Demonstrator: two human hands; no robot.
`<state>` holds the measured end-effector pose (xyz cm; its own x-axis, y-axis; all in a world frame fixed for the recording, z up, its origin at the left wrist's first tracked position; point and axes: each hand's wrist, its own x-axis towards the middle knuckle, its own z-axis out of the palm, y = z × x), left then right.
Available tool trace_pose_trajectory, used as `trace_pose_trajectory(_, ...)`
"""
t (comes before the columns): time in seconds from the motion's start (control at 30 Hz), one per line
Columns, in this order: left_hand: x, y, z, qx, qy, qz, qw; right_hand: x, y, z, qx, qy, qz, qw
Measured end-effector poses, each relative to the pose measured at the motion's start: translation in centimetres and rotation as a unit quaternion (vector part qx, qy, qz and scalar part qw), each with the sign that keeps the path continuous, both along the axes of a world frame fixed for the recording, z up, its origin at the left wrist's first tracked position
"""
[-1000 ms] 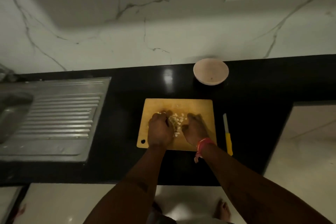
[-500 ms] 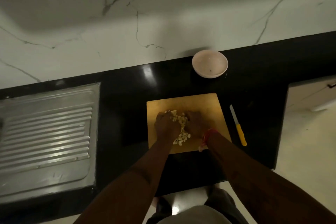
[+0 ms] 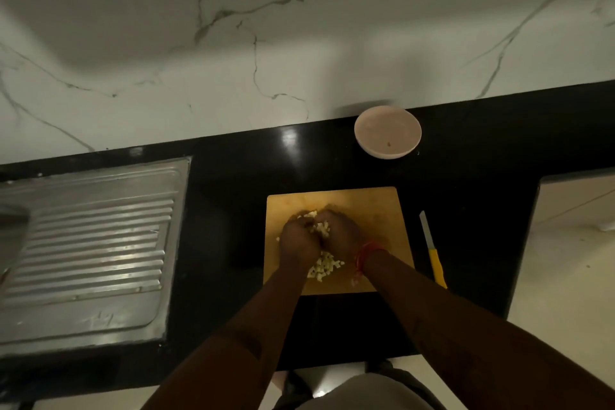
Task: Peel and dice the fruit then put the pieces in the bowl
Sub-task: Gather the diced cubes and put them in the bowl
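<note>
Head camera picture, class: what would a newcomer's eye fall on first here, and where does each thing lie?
First, the two hands, left hand and right hand, cupped together around a heap of pale fruit pieces in the middle of the wooden cutting board. Next, the pale bowl beyond the board by the wall, almost empty. Then the yellow-handled knife lying on the black counter right of the board.

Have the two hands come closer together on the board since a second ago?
Yes. The left hand and right hand have closed inward over the cutting board, squeezing the diced fruit together.
</note>
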<state>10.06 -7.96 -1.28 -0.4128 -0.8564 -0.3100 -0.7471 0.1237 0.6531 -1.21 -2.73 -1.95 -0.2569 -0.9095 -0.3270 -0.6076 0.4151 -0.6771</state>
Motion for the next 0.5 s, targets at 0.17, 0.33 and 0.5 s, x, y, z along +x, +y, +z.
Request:
trace_pose_trajectory(0.17, -0.5, 0.4, 1.0, 0.040, 0.033, 0.034, 0.998, -0.9, 0.9, 1.9, -0.025, -0.020, -0.009, 0.999)
trace_pose_trajectory(0.33, -1.8, 0.4, 1.7, 0.081, 0.058, 0.065, 0.993, -2.9, 2.3, 2.9, -0.030, -0.051, -0.062, 0.996)
trace_pose_trajectory(0.5, -3.6, 1.3, 2.5, 0.104, 0.092, 0.072, 0.988, -4.7, 3.2, 2.8, -0.012, -0.070, -0.102, 0.992)
